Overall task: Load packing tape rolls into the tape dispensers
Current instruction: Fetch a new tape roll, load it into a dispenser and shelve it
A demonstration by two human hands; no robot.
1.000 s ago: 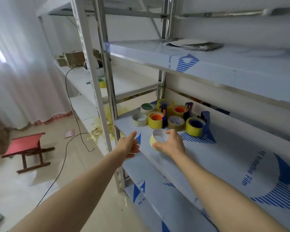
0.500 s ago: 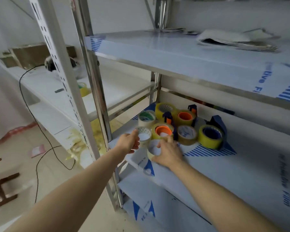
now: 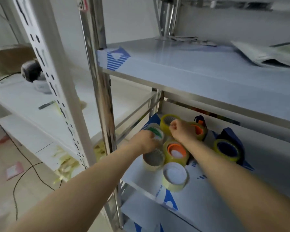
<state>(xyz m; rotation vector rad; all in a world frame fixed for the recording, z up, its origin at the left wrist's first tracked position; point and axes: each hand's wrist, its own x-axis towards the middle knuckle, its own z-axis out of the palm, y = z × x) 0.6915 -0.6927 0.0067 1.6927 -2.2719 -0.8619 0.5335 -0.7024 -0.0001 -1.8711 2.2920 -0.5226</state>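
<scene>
Here the left hand (image 3: 147, 141) gripped the green-cored tape roll (image 3: 155, 131) on the shelf (image 3: 208, 190); the right hand (image 3: 181, 131) was fisted, its contents hidden.

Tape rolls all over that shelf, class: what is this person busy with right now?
A person is reaching with both bare hands into a cluster of tape rolls on a metal shelf. The left hand is on the roll with the green core; the right hand is curled over the rolls at the back, near a yellowish roll. A pale roll lies alone at the front. Blue dispensers stand among the rolls; whether either hand holds anything is unclear.
</scene>
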